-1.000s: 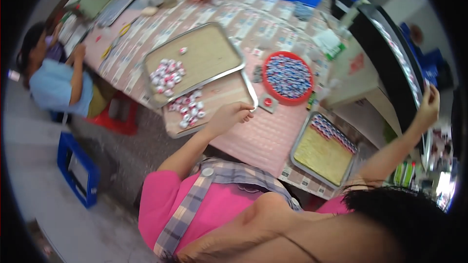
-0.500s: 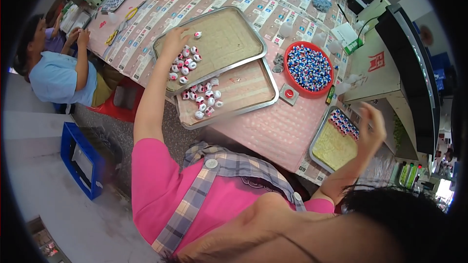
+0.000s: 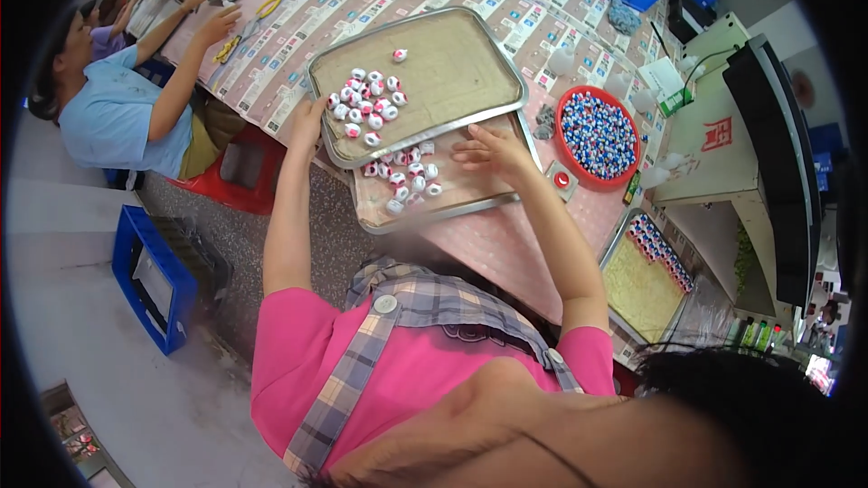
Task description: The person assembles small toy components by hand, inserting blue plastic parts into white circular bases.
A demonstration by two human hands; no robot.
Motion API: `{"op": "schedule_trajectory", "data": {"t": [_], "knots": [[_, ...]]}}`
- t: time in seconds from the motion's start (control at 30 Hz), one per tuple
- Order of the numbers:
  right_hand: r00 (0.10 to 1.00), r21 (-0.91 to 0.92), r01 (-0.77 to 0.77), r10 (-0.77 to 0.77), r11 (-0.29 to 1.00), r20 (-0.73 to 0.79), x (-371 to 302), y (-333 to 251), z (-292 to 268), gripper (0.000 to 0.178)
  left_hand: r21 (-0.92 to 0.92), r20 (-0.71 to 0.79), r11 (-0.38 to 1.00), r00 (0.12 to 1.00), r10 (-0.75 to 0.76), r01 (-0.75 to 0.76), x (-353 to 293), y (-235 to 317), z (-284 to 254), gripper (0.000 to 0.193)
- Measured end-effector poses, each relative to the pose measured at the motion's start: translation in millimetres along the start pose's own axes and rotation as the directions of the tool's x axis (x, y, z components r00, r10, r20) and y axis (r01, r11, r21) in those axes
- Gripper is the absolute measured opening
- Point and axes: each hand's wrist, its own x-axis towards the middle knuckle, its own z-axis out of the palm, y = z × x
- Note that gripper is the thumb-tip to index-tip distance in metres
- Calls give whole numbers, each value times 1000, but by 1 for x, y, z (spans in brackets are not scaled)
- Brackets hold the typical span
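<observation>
The upper metal tray (image 3: 452,72) lies tilted, overlapping the lower metal tray (image 3: 488,192). Small white rounded pieces with pink and black marks (image 3: 366,104) are bunched in its left half, and one sits apart near the far side. More such pieces (image 3: 411,172) lie in the lower tray. At the upper tray's left rim, my left hand (image 3: 308,125) is closed on the edge. My right hand (image 3: 495,152) is above the lower tray, close to the upper tray's near rim, its fingers apart and holding nothing.
A red bowl (image 3: 562,155) full of small blue, white and red pieces stands right of the trays, beside a red button (image 3: 561,180). Farther right, another tray (image 3: 637,285) holds rows of pieces. A screen (image 3: 768,172) borders the right. A co-worker (image 3: 113,113) sits at left.
My right hand has come left from the far-right tray to the stacked trays. My left hand has moved from inside the upper tray to its left rim. The loose pieces there sit differently.
</observation>
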Motion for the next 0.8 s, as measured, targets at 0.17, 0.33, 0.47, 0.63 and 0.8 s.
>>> {"op": "schedule_trajectory", "data": {"t": [0.17, 0.33, 0.47, 0.63, 0.8], "knots": [[988, 351, 66, -13, 934, -151, 36, 12, 18, 25, -103, -16, 976, 981, 191, -192, -14, -2, 10, 25], [878, 61, 356, -312, 932, -362, 9, -37, 5, 14, -394, 247, 916, 969, 26, 76, -32, 25, 32, 18], [745, -81, 514, -491, 854, -453, -6, -64, -17, 20, -569, 432, 783, 902, 22, 253, -31, 39, 53, 17], [659, -182, 593, -603, 784, -450, -28, -73, -30, 19, -578, 509, 733, 861, -20, 359, -12, 28, 73, 22], [564, -294, 632, -686, 717, -460, -43, -69, -36, 16, -584, 490, 733, 872, -23, 348, 1, 34, 89, 21]]}}
